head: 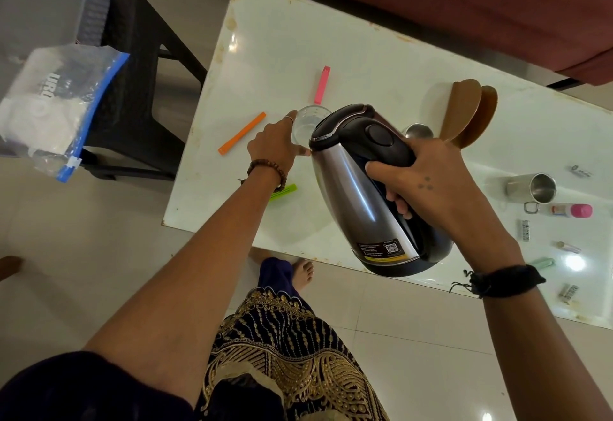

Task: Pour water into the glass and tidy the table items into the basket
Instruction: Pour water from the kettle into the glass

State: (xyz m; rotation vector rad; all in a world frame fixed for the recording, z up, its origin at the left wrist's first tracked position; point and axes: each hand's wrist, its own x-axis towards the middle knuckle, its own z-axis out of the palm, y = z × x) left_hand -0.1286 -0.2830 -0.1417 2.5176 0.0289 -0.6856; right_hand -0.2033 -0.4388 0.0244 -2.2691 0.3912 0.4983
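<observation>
Right hand (428,188) grips the kettle (368,188) handle, spout tilted toward the glass (310,123) that left hand (275,145) clasps.

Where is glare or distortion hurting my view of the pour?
Head view: ceiling-light glare spots sit on the glossy table, brightest near the right edge; a bright streak runs down the kettle; the kettle's lid end hides part of the clear glass held by the left hand; wide-angle bending curves the table edges; room light is dim and warm.
</observation>
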